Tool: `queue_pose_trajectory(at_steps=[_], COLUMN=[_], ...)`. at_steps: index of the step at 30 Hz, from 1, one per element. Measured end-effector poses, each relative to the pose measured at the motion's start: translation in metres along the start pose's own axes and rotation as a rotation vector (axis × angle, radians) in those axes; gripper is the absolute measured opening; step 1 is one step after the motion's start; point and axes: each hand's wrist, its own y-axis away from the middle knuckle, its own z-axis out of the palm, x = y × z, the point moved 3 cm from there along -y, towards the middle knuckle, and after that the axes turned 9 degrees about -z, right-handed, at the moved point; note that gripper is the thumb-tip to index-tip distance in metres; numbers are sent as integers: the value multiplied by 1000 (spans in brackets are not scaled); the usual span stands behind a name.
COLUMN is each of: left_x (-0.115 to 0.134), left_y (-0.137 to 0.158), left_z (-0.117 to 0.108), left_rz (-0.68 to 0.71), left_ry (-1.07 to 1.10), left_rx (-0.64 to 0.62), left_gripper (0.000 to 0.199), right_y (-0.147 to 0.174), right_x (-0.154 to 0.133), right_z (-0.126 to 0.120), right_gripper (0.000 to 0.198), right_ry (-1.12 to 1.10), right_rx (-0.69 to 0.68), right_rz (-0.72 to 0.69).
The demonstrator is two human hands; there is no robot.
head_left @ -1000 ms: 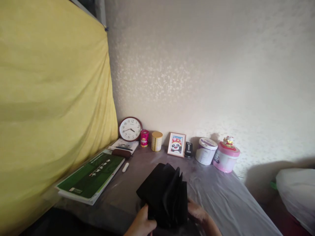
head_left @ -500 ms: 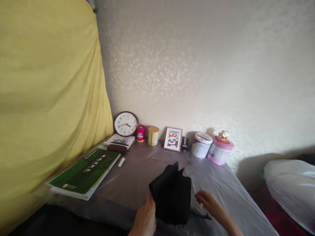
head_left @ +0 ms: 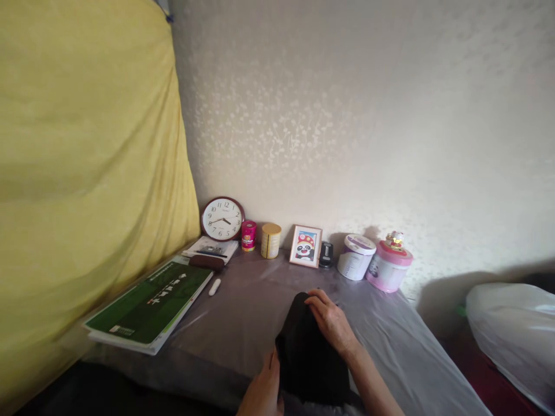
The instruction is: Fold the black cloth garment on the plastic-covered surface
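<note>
Item: black folded fabric bundle, soft and limp, at the near middle of the grey cloth-covered table. Right hand lies over its upper end, fingers loosely curled and pressing on the cloth. Left hand steadies the lower left edge, fingers hidden, grip not discernible. Risk, as judged: folds may spring apart if pressure eases. Beyond: green-covered book, round wall clock, small framed panda picture.
</note>
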Motion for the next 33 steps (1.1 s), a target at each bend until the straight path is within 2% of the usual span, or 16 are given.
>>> queue_pose_trajectory(at_steps=[4,7,13,17,22,26,28,30,33], left_x=[16,24,23,22,13,13,17,19,18], left_y=[1,1,0,2,11,13,9,2,-11], left_z=[5,10,30,33,17,5,6,13,27], left_rz=[-145,-169,-132,-114,-48,127,208,228,166], left_ry=[-230,-351,-419,-454,-446,-420,-404,-399,-390], left_rx=[-15,5,169,231,232,378,440,463,373], left_gripper=[84,71,66,65,65,61,64,63,66], right_y=[-11,-17,-19,-13,-9,-9,-9,-9,-8], right_x=[5,5,-1,0,3,6,7,8,9], right_z=[5,20,59,75,82,84,86,88,89], right_gripper=[25,24,20,19,17,17,17,17,20], right_ry=[10,53,113,155,157,159,157,149,137], right_rx=[7,-39,-122,-169,-212,-208,-207,-206,-209], right_rz=[2,21,22,44,37,38,33,21,15])
